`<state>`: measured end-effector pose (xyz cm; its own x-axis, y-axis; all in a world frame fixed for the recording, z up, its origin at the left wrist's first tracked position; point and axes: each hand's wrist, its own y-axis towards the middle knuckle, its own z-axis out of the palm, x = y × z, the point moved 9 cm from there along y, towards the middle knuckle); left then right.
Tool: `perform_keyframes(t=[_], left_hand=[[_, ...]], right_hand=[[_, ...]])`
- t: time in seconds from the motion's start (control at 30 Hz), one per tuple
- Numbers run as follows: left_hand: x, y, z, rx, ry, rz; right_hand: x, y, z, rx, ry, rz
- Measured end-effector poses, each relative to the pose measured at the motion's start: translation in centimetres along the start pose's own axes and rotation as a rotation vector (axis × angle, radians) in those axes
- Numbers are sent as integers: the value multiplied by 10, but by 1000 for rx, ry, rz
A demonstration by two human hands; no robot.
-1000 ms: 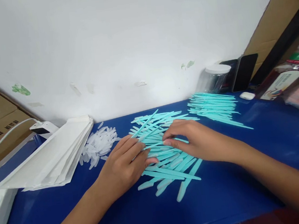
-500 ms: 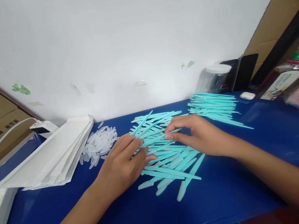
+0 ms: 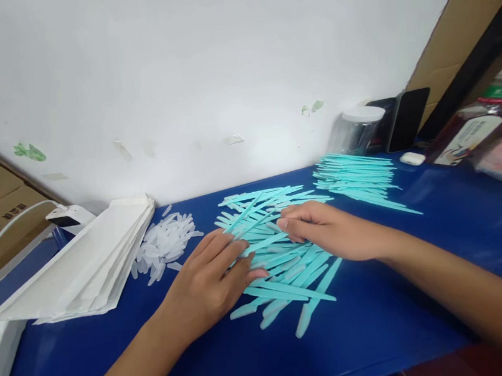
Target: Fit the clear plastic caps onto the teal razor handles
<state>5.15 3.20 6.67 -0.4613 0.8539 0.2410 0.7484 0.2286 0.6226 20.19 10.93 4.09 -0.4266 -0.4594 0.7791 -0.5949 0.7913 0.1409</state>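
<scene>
A loose pile of turquoise eyebrow razors [image 3: 305, 278] lies crisscrossed in the middle. My left hand [image 3: 217, 269] curves over its left side, fingers closed around a few razors whose slim handles stick out past the fingertips. My right hand [image 3: 318, 229] is on the pile's right side, thumb and curled forefinger pinched on a razor [image 3: 273, 226] with its greyish end showing by the thumb. Most of that razor is hidden by the hand. Left of the pile, small translucent white caps [image 3: 167, 241] are heaped.
A neater stack of turquoise razors [image 3: 352, 174] lies at the back right. Behind it stand a clear jar [image 3: 355, 132] with a white lid and a dark phone [image 3: 408, 120]. White paper sleeves [image 3: 93, 270] lie left. Farther right is a dark bottle [image 3: 473, 126]. A blue table [image 3: 233, 363] supports everything.
My right hand has curled its fingers in and lowered slightly into the pile. The razor handle it pinched no longer shows between its fingertips. My left hand has hardly moved.
</scene>
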Motion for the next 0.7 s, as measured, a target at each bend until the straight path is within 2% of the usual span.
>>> perform_keyframes(t=[0.1, 0.2, 0.27, 0.4, 0.5, 0.6, 0.7], left_hand=[[-1, 1, -2, -10, -12, 9], [-2, 1, -4, -13, -29, 17], [-4, 1, -3, -11, -36, 24], [-8, 0, -2, 0, -39, 36], [-10, -1, 0, 12, -47, 47], [-11, -1, -1, 19, -56, 56], [-13, 0, -4, -3, -42, 74]], right_hand=[[-2, 1, -3, -47, -42, 6], [3, -3, -25, -285, -191, -58], [6, -6, -33, -353, -260, -108], [5, -4, -21, -156, -271, -184], [2, -3, -14, -60, -239, -167], [2, -2, -14, -67, -212, -137], [11, -4, -24, -201, -214, -183]])
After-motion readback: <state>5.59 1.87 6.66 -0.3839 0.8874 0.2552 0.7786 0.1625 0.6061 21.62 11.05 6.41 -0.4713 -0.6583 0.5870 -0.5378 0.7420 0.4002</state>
